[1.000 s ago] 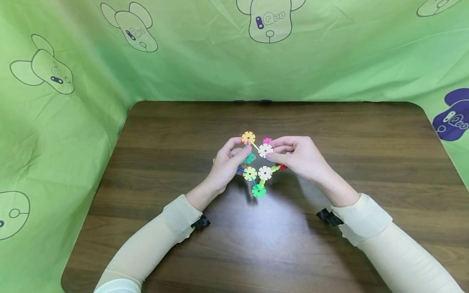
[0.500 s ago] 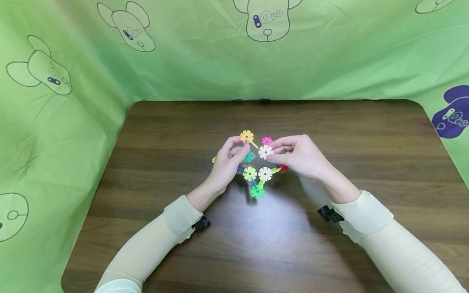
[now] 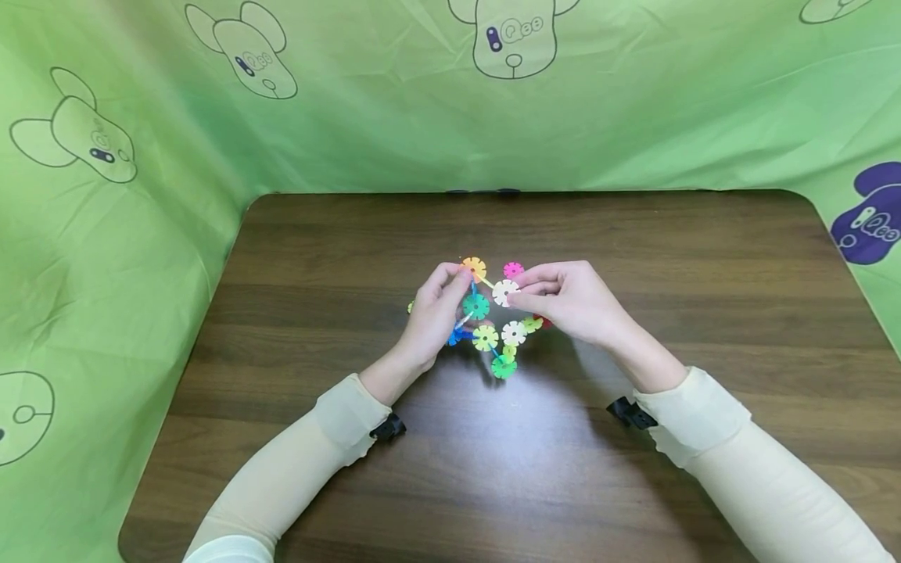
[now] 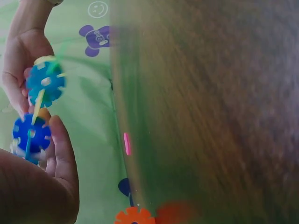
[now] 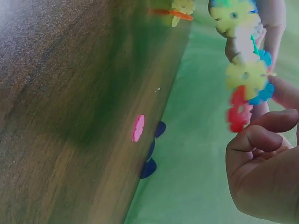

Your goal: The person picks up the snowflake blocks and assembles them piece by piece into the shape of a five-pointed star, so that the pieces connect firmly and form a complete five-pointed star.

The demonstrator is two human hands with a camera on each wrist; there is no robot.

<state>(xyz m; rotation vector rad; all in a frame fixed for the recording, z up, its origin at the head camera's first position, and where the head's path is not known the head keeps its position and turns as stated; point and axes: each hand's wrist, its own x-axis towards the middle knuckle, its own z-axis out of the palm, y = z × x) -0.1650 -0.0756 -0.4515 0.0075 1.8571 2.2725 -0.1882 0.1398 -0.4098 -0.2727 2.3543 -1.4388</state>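
Observation:
Both hands hold up a ring-like chain of interlocking plastic snowflake discs over the table. My left hand (image 3: 435, 319) grips its left side, thumb and fingers by the orange disc (image 3: 475, 267). My right hand (image 3: 580, 301) pinches a white disc (image 3: 504, 293) between thumb and fingers. Below the left thumb is a teal disc (image 3: 476, 306); a bright green disc (image 3: 504, 367) forms the chain's lowest point. Blue discs (image 4: 32, 133) show by the left hand in the left wrist view. A red disc (image 5: 239, 114) hangs beside the right hand in the right wrist view. Fingers hide some joints.
A loose pink disc (image 5: 138, 128) lies on the brown wooden table (image 3: 493, 485) behind the right hand. An orange disc (image 4: 134, 217) and a yellow disc (image 5: 183, 5) lie toward the left. Green printed cloth (image 3: 394, 117) hangs behind the table.
My left thumb has moved up toward the orange disc, uncovering more of the teal disc and a blue one. The chain's lower part has shifted slightly right; the held white disc slightly left.

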